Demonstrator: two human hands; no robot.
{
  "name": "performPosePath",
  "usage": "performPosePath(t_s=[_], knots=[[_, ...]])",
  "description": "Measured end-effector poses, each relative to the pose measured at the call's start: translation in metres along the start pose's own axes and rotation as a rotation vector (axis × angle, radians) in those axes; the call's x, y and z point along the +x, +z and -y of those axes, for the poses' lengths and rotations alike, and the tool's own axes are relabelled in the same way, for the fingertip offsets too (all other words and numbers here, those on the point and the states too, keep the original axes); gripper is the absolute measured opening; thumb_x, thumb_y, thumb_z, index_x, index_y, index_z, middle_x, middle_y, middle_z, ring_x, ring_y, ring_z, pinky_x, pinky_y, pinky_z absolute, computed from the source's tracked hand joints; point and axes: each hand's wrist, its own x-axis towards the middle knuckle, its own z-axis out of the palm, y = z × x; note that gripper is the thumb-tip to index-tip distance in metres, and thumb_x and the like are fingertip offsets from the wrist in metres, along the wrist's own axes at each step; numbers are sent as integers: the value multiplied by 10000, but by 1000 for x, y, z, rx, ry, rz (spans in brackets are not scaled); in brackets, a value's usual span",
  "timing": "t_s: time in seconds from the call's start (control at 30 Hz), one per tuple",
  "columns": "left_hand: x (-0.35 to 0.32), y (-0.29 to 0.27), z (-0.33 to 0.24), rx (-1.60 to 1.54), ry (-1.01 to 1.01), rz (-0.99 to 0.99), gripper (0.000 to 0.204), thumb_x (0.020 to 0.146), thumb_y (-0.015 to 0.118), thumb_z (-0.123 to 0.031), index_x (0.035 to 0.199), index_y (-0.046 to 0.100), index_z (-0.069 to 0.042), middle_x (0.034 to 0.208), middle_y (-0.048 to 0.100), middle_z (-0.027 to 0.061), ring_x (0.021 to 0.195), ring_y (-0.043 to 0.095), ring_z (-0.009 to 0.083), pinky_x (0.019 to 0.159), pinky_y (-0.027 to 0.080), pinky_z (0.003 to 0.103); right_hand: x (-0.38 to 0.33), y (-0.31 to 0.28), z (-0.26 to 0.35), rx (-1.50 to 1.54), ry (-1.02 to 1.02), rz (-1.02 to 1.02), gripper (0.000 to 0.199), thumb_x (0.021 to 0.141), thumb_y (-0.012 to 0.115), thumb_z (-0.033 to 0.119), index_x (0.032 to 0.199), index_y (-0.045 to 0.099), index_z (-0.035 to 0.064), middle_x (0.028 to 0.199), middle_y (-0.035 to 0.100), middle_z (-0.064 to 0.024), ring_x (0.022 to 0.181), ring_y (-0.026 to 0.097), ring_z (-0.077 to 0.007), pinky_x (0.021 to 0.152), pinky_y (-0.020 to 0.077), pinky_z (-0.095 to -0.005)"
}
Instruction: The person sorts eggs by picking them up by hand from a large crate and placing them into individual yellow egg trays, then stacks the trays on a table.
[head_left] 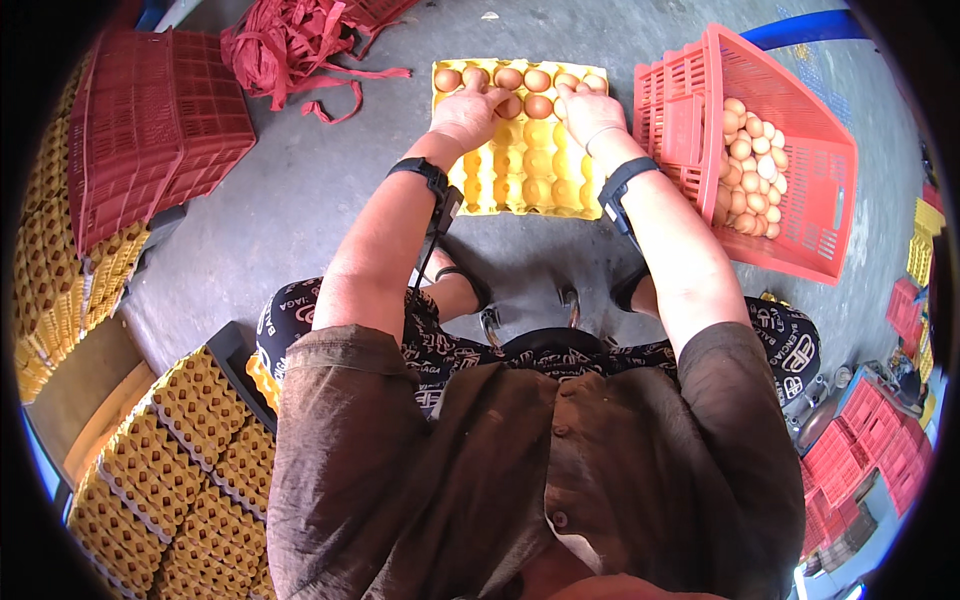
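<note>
A yellow egg tray [510,165] lies on the floor between my feet, with brown eggs [508,79] along its far row and some in the second row. My left hand [467,114] reaches over the tray's far left part, its fingers curled round an egg [508,106] in the second row. Over the far right part, my right hand [594,112] has its fingers bent against an egg [561,106], partly hidden by them. The nearer cups of the tray hold no eggs. Both wrists wear dark bands.
A tilted red plastic basket [830,190] with loose eggs [752,170] stands right of the tray. Stacked red crates [165,130] and a heap of red strips [285,45] are at the far left. Stacks of egg trays [160,470] stand at the near left; more red crates [860,440] lie right.
</note>
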Motion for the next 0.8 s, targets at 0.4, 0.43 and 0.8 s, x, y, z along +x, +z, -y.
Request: performPosePath(t_s=[0.4, 0.43, 0.8], knots=[[8, 13, -21, -225, -140, -7, 287, 823, 629, -218, 1110, 636, -225, 1176, 526, 105, 1072, 599, 287, 893, 499, 405, 22, 37, 29, -364, -227, -416, 227, 925, 489, 147, 1118, 595, 88, 1140, 618, -127, 988, 632, -210, 625, 552, -340], [9, 10, -27, -197, -171, -6, 379, 808, 642, -226, 1185, 615, -232, 1244, 494, 116, 1089, 594, 298, 912, 489, 401, 33, 57, 31, -410, -249, -388, 261, 926, 492, 157, 1160, 587, 90, 1183, 593, -143, 1004, 634, -221, 651, 560, -351], [6, 19, 7, -1441, -611, -354, 453, 764, 789, -215, 1149, 596, -74, 1041, 590, 71, 886, 600, 173, 712, 528, 304, -5, -13, 52, 184, 113, -97, 280, 903, 539, 211, 1143, 678, 172, 1322, 482, -96, 1185, 555, -245, 881, 507, -367]])
